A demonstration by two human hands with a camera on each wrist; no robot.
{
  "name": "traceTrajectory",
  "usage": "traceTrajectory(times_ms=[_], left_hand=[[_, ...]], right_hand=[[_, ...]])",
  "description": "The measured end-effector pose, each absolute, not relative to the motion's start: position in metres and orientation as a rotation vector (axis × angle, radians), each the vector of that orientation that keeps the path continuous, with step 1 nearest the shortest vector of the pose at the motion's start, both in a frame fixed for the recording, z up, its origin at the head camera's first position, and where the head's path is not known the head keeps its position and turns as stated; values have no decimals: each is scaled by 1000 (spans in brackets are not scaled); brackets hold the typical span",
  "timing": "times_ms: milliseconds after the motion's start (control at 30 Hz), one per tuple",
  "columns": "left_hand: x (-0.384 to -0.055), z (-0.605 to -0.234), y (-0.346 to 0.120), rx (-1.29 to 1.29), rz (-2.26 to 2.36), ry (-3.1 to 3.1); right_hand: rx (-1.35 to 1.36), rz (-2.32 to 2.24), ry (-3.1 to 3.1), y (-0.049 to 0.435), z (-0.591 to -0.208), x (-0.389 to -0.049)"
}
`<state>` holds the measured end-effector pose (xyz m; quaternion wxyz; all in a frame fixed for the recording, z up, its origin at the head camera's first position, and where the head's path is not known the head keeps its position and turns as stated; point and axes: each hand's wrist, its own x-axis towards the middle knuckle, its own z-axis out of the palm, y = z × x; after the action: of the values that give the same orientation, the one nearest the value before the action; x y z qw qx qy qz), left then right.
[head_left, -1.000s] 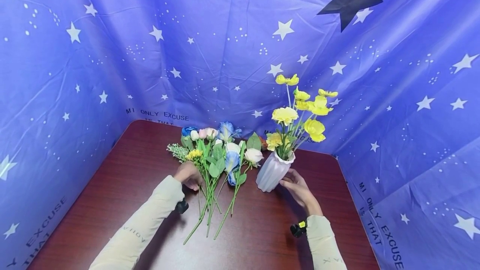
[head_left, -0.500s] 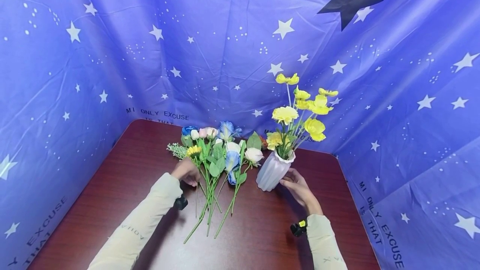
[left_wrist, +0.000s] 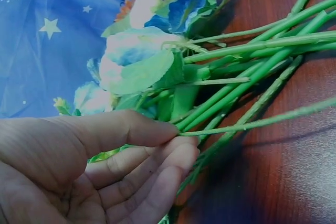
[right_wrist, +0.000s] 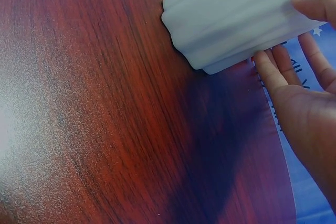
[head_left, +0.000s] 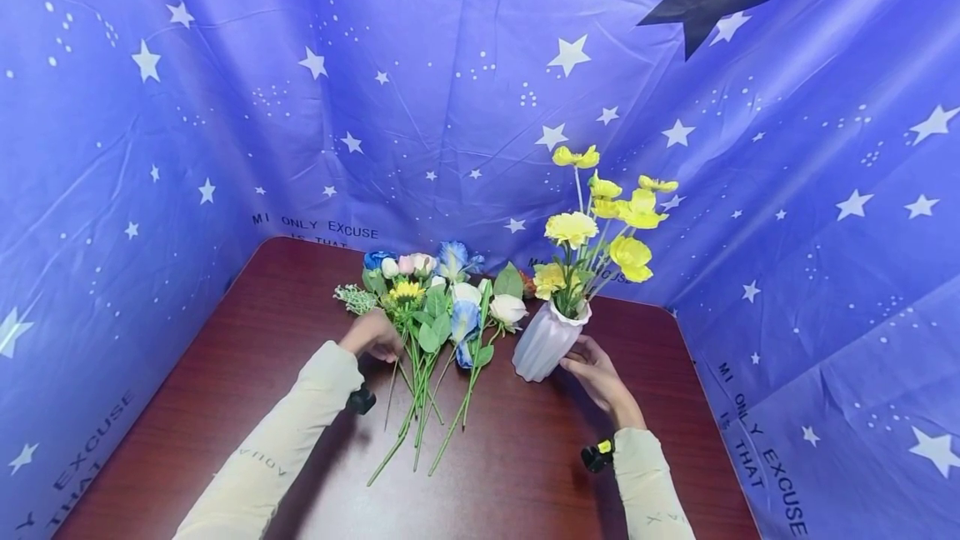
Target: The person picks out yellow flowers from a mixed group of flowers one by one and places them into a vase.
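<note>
My left hand (head_left: 374, 337) pinches a thin green stem (left_wrist: 247, 125) between thumb and fingertips, clear in the left wrist view. Just above the hand in the head view is a yellow sunflower-like flower (head_left: 406, 293), apparently on that stem. Beside it lies a pile of artificial flowers with blue irises (head_left: 465, 322), a pale rose (head_left: 507, 310) and crossing green stems (head_left: 420, 407). My right hand (head_left: 597, 373) holds a white fluted vase (head_left: 548, 346), thumb on one side and fingers on the other. Several yellow flowers (head_left: 572, 229) stand in the vase, which leans right.
A dark red wooden table (head_left: 517, 473) bears everything. Its back edge meets a blue star-printed curtain (head_left: 435, 90), which also hangs on both sides. An orange flower (head_left: 528, 286) lies behind the vase. A small sprig with pale green tips (head_left: 354, 298) lies at the pile's left.
The sunflower-like flower has risen slightly, shifted right and turned its face more toward the head camera. The lower end of the pinched stem has swung left. The right hand and vase have stayed put.
</note>
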<state>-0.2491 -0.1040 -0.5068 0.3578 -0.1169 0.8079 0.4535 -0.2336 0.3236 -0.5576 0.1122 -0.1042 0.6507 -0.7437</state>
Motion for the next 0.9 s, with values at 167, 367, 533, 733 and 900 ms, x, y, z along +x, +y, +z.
traceTrajectory(times_ms=[167, 367, 533, 733, 900], left_hand=[[-252, -506, -104, -235, 1138, 2109], [-253, -500, -108, -207, 1231, 2192], [-257, -493, -113, -131, 1284, 2172], [-260, -488, -119, 38, 1269, 2160], [-260, -482, -119, 210, 1213, 2177]], right_hand=[[-299, -2185, 1908, 323, -556, -234], [-292, -2179, 1924, 323, -557, -234], [-295, -2181, 1931, 324, -558, -234], [-295, -2175, 1942, 324, -560, -235], [-300, -2183, 1936, 324, -560, -235]])
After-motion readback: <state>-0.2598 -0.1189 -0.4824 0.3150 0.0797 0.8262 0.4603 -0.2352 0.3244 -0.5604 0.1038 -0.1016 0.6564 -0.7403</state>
